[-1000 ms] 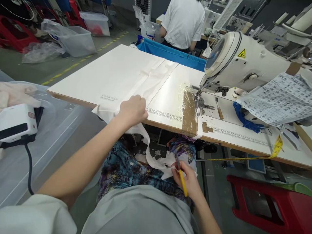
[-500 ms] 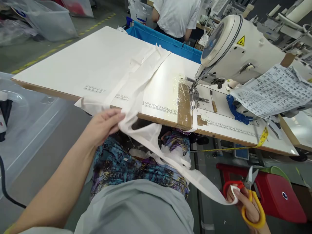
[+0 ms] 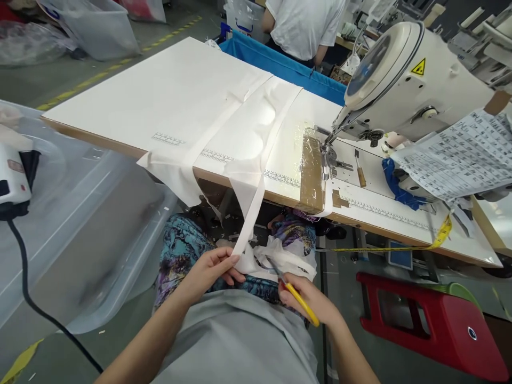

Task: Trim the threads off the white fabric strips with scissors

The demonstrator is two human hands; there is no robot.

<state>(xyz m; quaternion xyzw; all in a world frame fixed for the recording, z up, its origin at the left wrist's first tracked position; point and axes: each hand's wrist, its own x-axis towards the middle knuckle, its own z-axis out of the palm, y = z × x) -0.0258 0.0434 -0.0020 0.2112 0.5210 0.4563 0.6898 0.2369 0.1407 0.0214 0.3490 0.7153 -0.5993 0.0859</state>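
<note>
Over my lap, my left hand (image 3: pixel 218 269) pinches a strip of white fabric (image 3: pixel 250 218) that hangs from the front edge of the white table (image 3: pixel 160 90). To its right, my right hand (image 3: pixel 306 298) is closed round yellow-handled scissors (image 3: pixel 302 304), whose blades point up and left into the white fabric on my lap. Whether the blades are parted is hard to tell. Another white piece (image 3: pixel 172 173) drapes over the table edge further left.
A sewing machine (image 3: pixel 384 80) stands on the table's right side, with a small screwdriver (image 3: pixel 360 170) near it. A clear plastic bin (image 3: pixel 100 213) is at the left, a red stool (image 3: pixel 452 325) at the lower right. Beyond the blue cart (image 3: pixel 280 64) is a person (image 3: pixel 304 26).
My left hand has moved down and right from the table edge to my lap. My right hand has come in from the far right with the scissors and no longer pulls the fabric out sideways.
</note>
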